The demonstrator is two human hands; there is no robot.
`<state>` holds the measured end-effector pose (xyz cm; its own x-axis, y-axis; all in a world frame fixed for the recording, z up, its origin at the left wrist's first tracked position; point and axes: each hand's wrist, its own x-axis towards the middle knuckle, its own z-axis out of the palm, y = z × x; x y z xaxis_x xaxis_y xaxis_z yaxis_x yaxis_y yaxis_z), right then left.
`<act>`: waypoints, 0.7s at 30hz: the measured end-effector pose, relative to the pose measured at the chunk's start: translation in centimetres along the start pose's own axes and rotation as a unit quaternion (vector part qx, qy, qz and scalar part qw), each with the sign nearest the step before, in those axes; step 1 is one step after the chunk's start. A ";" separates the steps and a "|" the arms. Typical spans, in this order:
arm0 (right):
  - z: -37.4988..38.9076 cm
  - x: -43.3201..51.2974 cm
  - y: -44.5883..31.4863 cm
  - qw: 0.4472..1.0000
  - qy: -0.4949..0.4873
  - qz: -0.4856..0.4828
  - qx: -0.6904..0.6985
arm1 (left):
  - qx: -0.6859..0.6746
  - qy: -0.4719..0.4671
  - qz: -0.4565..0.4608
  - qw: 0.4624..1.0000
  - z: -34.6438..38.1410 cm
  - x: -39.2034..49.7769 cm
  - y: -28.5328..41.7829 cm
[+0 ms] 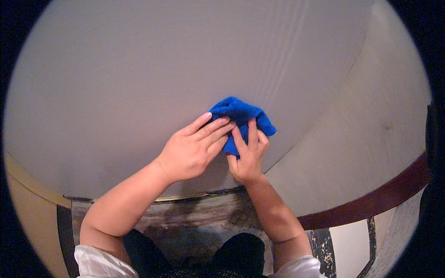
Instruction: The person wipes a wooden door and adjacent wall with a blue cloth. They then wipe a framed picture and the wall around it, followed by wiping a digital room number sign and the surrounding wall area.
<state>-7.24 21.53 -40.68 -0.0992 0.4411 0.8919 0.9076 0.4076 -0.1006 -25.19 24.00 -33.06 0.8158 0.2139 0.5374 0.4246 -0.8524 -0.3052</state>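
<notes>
A blue cloth [240, 110] lies bunched against a large grey panel [139, 76] in front of me. My left hand [194, 149] reaches in from the left, its fingers extended and their tips pressing on the left part of the cloth. From below right, my right hand [249, 153] grips the cloth's lower part, with two fingers stretched up over it and the others curled. The fingers of both hands almost meet over the cloth. Folds of the cloth hide part of the contact with the panel.
A seam separates the grey panel from a lighter panel [333, 166] on the right. Dark red trim [375, 198] edges that panel's base. Below lies a worn, stained floor strip [194, 222], with my dark-clothed legs [240, 253] over it. Patterned flooring [323, 250] shows at lower right.
</notes>
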 end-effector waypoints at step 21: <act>3.2 7.6 -12.5 0.991 0.014 -0.100 0.092 | -0.066 0.234 -0.272 0.931 -4.2 -9.9 -1.4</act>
<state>-20.64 22.33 -34.08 -0.2562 0.3164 0.9134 0.7813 0.6241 0.0030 -35.55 21.11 -34.68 0.2208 0.4260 0.8774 0.6477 -0.7366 0.1946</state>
